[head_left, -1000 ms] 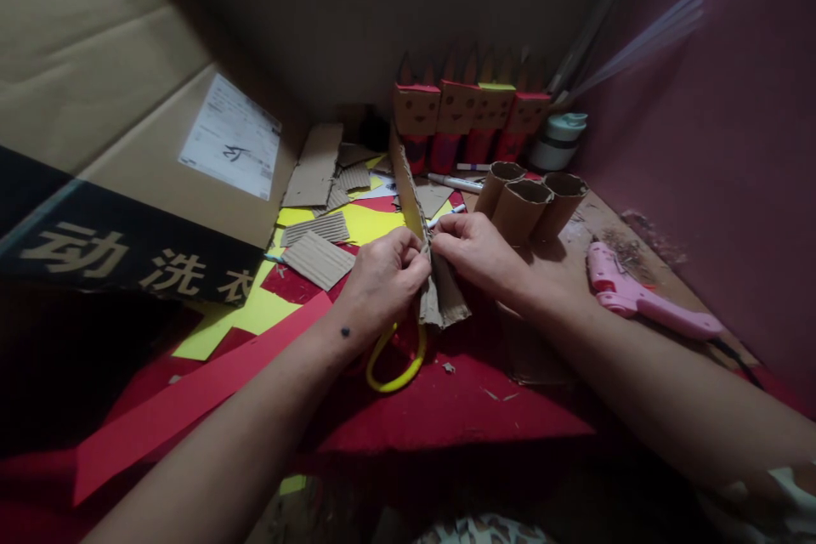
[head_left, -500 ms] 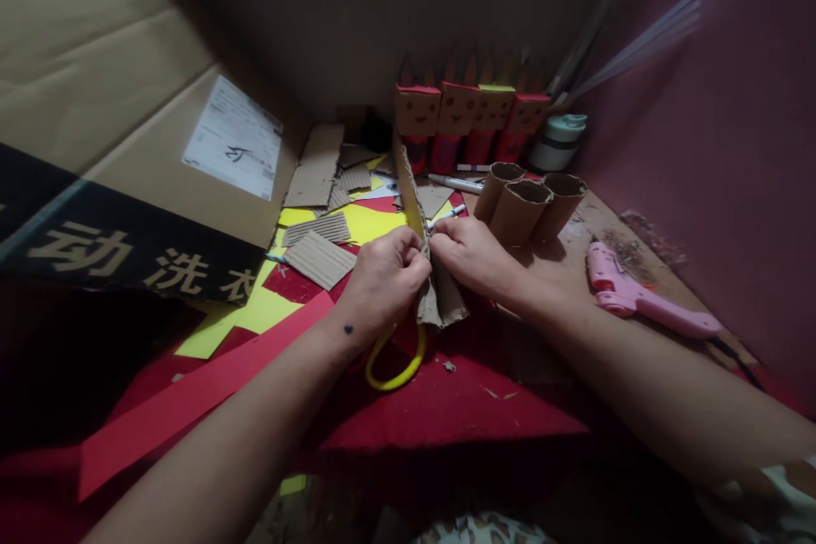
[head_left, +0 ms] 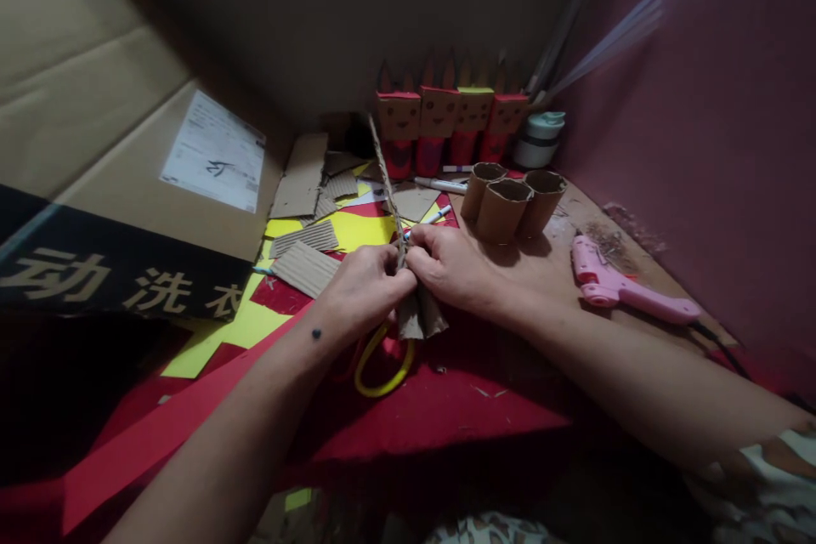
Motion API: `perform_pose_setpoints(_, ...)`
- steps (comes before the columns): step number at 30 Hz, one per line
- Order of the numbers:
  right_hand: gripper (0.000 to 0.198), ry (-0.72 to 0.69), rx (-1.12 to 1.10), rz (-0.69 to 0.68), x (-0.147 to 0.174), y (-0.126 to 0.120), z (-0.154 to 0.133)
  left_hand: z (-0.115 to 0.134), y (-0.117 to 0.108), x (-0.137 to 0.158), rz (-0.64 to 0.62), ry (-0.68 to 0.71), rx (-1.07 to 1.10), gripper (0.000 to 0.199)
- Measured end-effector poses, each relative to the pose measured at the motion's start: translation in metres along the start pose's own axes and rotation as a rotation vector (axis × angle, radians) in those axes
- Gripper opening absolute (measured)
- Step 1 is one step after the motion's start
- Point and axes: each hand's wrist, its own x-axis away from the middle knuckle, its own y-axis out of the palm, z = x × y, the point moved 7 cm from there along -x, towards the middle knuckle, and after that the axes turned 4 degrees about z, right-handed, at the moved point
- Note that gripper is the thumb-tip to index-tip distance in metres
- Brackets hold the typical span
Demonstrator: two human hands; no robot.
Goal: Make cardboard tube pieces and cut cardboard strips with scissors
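A long folded strip of cardboard (head_left: pixel 413 319) stands on edge in the middle of the table, its far end rising toward the back. My left hand (head_left: pixel 371 279) pinches its top edge from the left. Close against it, my right hand (head_left: pixel 444 266) grips the same edge from the right, fingers curled. The strip's near end flares into two flaps below my hands. A yellow loop handle (head_left: pixel 382 391), partly covered by my left hand, lies on the red cloth (head_left: pixel 459 416) just beneath.
Right of my hands stand three joined cardboard tubes (head_left: pixel 503 211) and a pink glue gun (head_left: pixel 628 287). Behind are several box-faced cardboard figures (head_left: pixel 439 112), markers (head_left: pixel 439 185) and a lidded jar (head_left: pixel 539 140). A large carton (head_left: pixel 127 136), cardboard scraps (head_left: pixel 304 266) and red paper (head_left: pixel 166 435) occupy the left.
The whole view has shifted, so things sit a little further left. Both hands still hold the cardboard strip, which now looks narrower and more edge-on.
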Motion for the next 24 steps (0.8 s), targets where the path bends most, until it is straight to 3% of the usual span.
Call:
perform_pose_setpoints(4,0.017,0.004,0.007,0.004,0.000,0.001,-0.001,0.006,-0.007,0.004,0.142,0.110,-0.072,0.014)
perform_pose_setpoints(10,0.016,0.006,-0.017,-0.002,-0.003,0.003,-0.002,0.005,-0.013,0.008,0.219,0.127,-0.009,0.018)
perform_pose_setpoints(16,0.021,0.108,0.012,-0.129,-0.001,0.004,-0.001,0.007,-0.019,0.014,0.342,0.193,-0.142,0.024)
perform_pose_setpoints(24,0.014,-0.054,-0.037,-0.191,-0.005,0.010,0.000,0.008,-0.016,0.008,0.328,0.230,-0.191,0.029)
